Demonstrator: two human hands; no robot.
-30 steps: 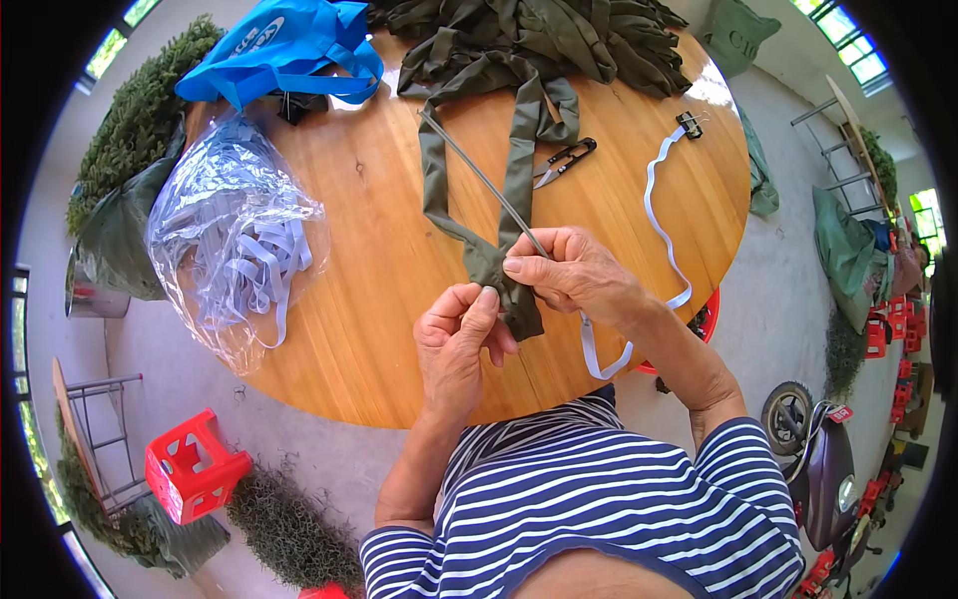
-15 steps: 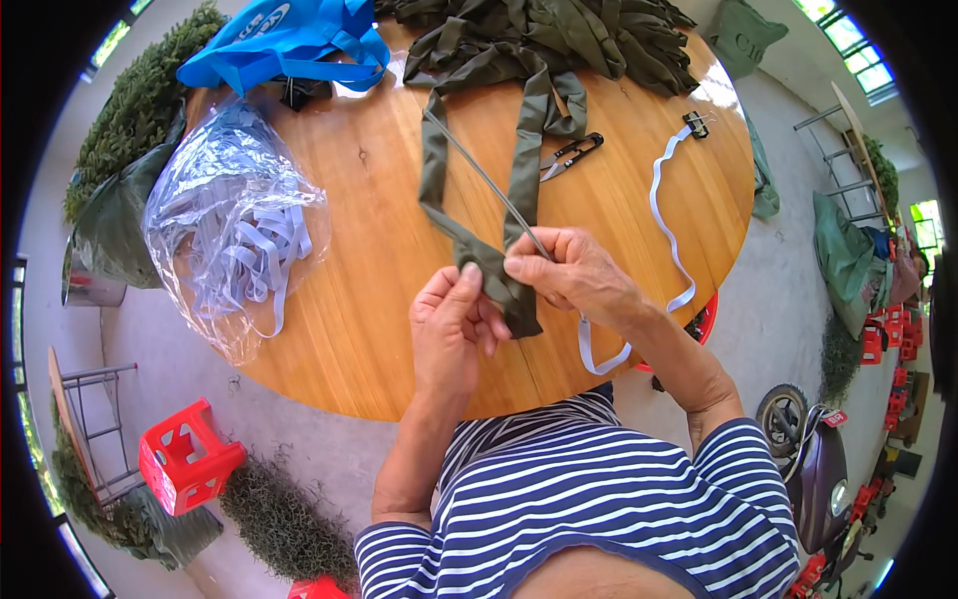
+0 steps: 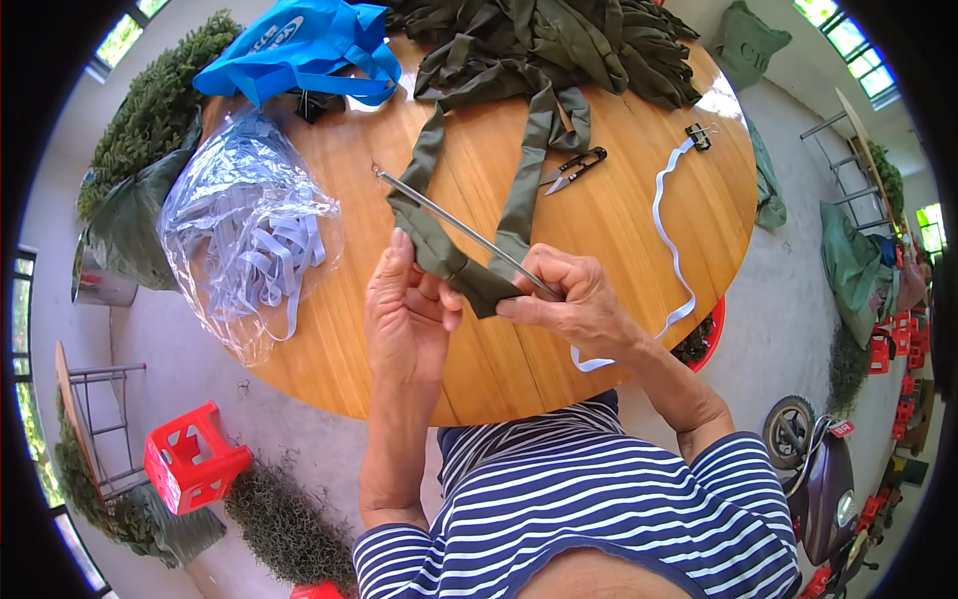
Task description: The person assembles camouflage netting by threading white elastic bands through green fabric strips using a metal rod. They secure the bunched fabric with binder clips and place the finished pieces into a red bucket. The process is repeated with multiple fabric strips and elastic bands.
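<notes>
A long dark-green fabric strip [image 3: 439,258] stretches between my hands, with its folded loop leading back to a heap. My left hand [image 3: 409,314] is closed on the strip, thumb in front and fingers curled behind. My right hand [image 3: 571,299] pinches a thin metal rod [image 3: 459,226] together with the end of the strip. The rod slants up to the left across the strip, and its tip has a small hook. Near my right wrist lies a white elastic band [image 3: 661,215], its far end held in a black binder clip [image 3: 699,138].
A pile of green fabric strips [image 3: 559,50] covers the back of the wooden table [image 3: 349,359]. Thread snips [image 3: 575,170] lie before it. At left are a clear plastic bag of elastic [image 3: 254,225] and a blue bag [image 3: 299,50]. A red stool [image 3: 197,459] stands on the floor.
The rod's hooked tip has moved left and nearer, off the strip. My left hand has shifted left and up along the strip, and my right hand has moved slightly right.
</notes>
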